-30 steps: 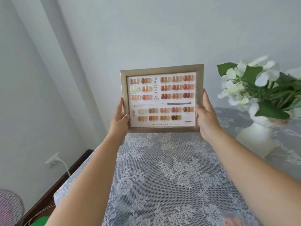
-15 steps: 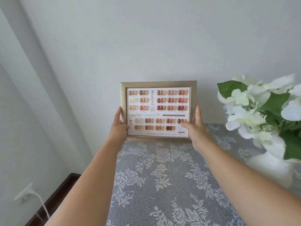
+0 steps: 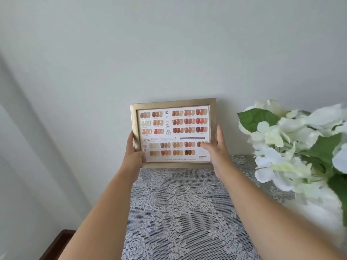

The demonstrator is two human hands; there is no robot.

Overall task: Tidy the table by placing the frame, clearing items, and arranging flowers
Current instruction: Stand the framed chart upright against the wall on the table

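Observation:
A gold-edged picture frame (image 3: 173, 117) showing rows of nail colour samples stands upright at the far edge of the table, close to the pale wall. My left hand (image 3: 134, 151) grips its lower left side. My right hand (image 3: 216, 149) grips its lower right side, thumb across the glass. The frame's bottom edge meets the grey lace tablecloth (image 3: 180, 212). White flowers with green leaves (image 3: 293, 147) stand at the right in a white vase (image 3: 319, 216), mostly blurred and cut by the view's edge.
The pale wall (image 3: 169, 53) rises directly behind the frame. A dark wooden edge (image 3: 56, 246) shows at the lower left, below the table. The flowers reach out over the table's right side.
Both hands have carried the frame away from me and down, until it stands at the table's far edge by the wall. The view has moved closer to the table.

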